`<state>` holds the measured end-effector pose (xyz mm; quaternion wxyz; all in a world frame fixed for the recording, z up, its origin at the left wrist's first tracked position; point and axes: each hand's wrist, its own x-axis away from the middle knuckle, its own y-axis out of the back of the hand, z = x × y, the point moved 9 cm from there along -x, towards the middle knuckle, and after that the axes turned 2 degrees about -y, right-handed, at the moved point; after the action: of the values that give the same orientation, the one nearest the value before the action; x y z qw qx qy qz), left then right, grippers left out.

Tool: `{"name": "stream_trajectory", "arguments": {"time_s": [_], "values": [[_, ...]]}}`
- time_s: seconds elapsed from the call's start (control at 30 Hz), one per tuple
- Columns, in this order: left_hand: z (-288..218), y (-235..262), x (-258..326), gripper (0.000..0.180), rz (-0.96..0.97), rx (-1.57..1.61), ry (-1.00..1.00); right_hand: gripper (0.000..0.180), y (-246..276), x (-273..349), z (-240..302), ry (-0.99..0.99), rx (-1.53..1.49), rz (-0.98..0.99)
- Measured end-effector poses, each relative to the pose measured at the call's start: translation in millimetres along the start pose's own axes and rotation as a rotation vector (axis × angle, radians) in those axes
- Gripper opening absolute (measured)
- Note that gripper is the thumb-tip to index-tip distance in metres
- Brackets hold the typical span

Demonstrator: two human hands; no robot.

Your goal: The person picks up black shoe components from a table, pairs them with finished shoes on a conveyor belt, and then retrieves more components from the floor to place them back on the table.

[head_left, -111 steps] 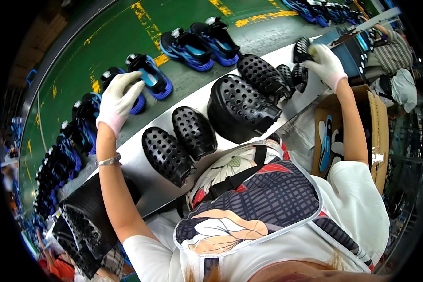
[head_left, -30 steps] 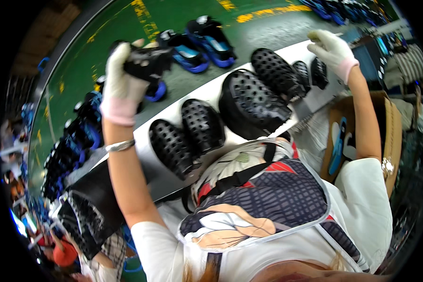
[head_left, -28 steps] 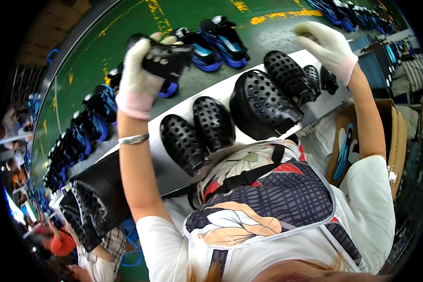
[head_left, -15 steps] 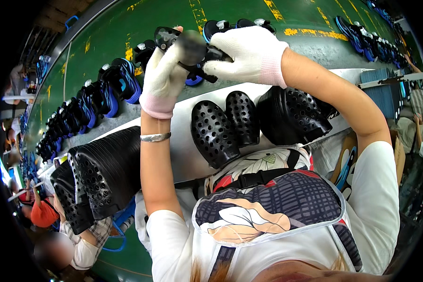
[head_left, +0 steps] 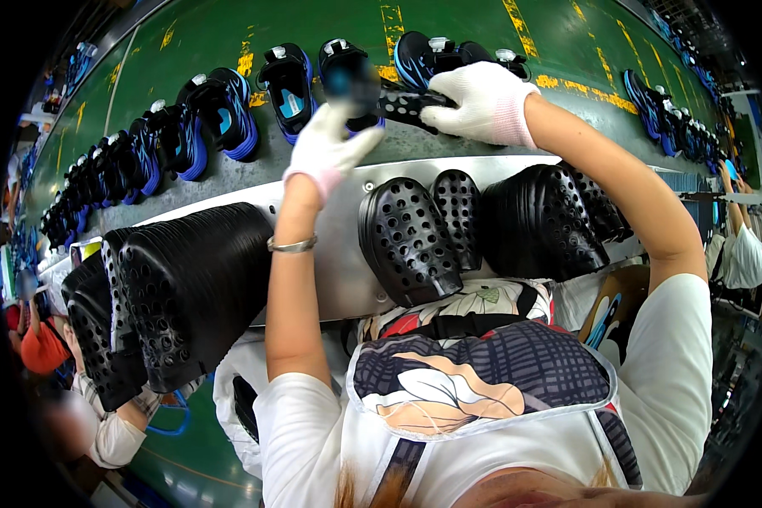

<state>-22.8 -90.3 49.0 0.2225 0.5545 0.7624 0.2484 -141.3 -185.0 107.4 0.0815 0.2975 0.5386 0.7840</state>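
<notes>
My right hand, in a white knit glove, is closed on a black perforated plastic shoe insert held above the green belt's near edge. My left hand, gloved too, reaches up beside a black and blue sneaker. Its thumb stands apart from the fingers, whose tips run into a blurred patch, so contact with the sneaker cannot be made out. Just left is another sneaker with a light blue insole. Below my hands, several nested black inserts rest on a metal ledge.
A long stack of black inserts lies left of my left forearm, and another stack is at the right. Sneakers line the green belt. A co-worker's sleeve shows at lower left. A cardboard box stands near my right elbow.
My hands were close together around dark perforated pieces; now they are apart. The left has dropped back with its thumb spread, while the right keeps an insert. Sneakers along the belt show in shifted places.
</notes>
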Motion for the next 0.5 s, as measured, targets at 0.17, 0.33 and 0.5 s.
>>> {"name": "stream_trajectory", "arguments": {"time_s": [0.17,0.33,0.5], "values": [[25.3,-38.9,-9.7,0.023,-0.208,-0.074,-0.112,0.048,-4.9,-17.4,2.2,-0.028,0.048,0.104],[13.5,-52.0,-22.8,0.021,-0.23,0.023,-0.18,0.051,1.1,-56.4,-25.6,-0.068,0.081,0.222],[22.1,-63.7,-20.6,0.024,-0.218,0.009,-0.116,0.037,-18.1,-98.9,-33.7,-0.283,-0.213,0.458]]}}
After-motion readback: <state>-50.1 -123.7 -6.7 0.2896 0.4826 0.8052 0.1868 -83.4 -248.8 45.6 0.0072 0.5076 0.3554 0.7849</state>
